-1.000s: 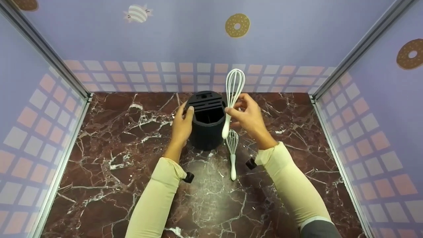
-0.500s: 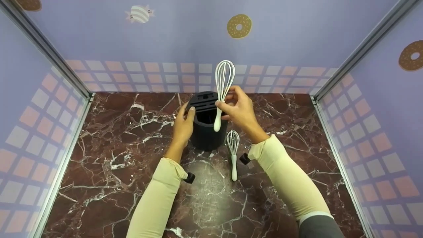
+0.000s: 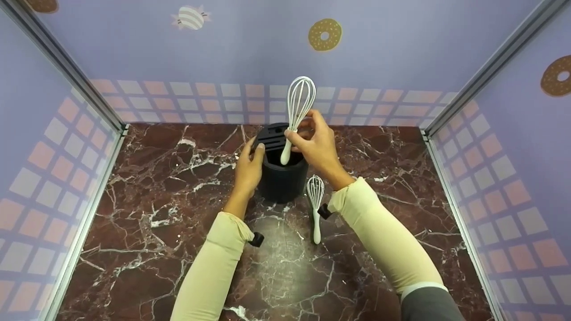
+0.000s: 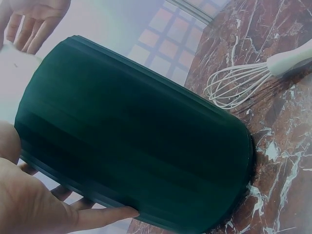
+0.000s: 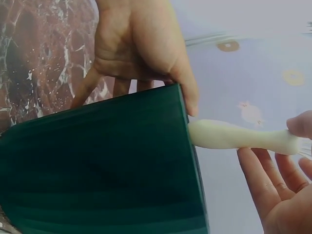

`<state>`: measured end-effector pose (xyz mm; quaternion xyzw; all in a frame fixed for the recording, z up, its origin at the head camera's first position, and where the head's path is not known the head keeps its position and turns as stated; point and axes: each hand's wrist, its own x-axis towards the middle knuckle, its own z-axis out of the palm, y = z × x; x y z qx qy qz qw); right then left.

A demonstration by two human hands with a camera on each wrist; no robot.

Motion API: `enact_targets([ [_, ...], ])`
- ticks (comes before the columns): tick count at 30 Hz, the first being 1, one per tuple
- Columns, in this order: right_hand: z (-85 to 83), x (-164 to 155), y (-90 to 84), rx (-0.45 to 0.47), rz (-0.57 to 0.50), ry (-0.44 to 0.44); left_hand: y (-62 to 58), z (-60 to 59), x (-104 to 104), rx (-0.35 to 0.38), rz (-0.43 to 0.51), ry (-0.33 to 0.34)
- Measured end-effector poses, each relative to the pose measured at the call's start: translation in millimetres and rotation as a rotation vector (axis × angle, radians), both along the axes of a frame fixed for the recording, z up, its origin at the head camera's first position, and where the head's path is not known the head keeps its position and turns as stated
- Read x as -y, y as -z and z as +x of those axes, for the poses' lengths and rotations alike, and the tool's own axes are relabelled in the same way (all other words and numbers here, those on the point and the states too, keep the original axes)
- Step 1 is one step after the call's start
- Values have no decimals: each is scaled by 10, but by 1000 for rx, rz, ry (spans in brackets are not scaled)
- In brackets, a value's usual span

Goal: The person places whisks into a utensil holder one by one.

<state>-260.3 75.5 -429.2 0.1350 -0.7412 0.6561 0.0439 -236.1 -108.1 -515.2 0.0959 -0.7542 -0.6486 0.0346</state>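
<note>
A black utensil holder [image 3: 281,169] stands upright near the back of the marble table; it fills the left wrist view [image 4: 131,151] and shows in the right wrist view [image 5: 97,165]. My left hand [image 3: 248,167] holds its left side, thumb on the rim. My right hand [image 3: 314,145] pinches a white whisk [image 3: 295,111] upright, wires up. Its handle tip [image 5: 219,135] hangs right at the holder's open mouth. A second, smaller white whisk [image 3: 315,205] lies on the table just right of the holder [image 4: 243,83].
The marble table [image 3: 156,249] is closed in by purple walls with metal corner posts [image 3: 67,76] left and right. Both arms wear cream sleeves with a small black wrist mount [image 3: 255,239].
My right hand has carried the whisk up and to the left, from beside the holder's right wall to over its opening. The left hand has stayed on the holder.
</note>
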Motion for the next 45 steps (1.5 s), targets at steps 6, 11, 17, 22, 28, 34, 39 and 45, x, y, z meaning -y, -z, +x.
enact_targets([
  [6,-21,47,76,-48,78,-4,4,-12,4,5,-23,-4],
  [11,-32,84,144,-94,179,2,5,-5,3,-3,-23,-5],
  [17,-45,130,209,-123,252,5,8,-8,-4,-12,-17,-16],
  [22,-44,153,232,-146,286,7,2,-10,-3,-4,-19,-17],
  [28,-44,166,260,-160,311,9,4,-13,2,-3,-19,-11],
  [34,-37,177,268,-153,338,3,13,-16,3,-4,-22,-8],
  [39,-37,178,280,-182,410,30,19,-15,6,-17,-15,-3],
  [45,-34,185,299,-172,437,60,15,-4,7,-6,-18,-12],
])
